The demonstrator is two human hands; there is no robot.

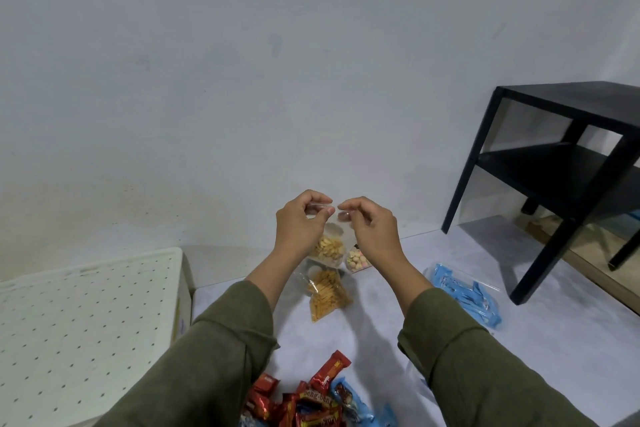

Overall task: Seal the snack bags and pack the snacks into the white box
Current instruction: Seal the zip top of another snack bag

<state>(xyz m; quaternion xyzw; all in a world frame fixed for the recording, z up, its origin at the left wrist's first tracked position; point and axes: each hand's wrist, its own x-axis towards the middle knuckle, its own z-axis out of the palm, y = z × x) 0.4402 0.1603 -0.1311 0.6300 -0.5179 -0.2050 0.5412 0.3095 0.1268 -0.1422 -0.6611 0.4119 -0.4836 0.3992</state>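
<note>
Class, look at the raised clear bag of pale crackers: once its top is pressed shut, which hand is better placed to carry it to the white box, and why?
Left. The white box lies on the person's left, nearest the left hand. Both hands pinch the cracker bag, but the right hand would probably have to cross over.

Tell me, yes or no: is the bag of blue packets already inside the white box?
No, the bag of blue packets lies on the floor to the right, apart from the white box.

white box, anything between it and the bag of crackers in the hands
Nothing lies in the open path, but the white box shows only its perforated lid, apparently closed. The bag of crackers hangs pinched at its top by the left hand and the right hand.
</note>
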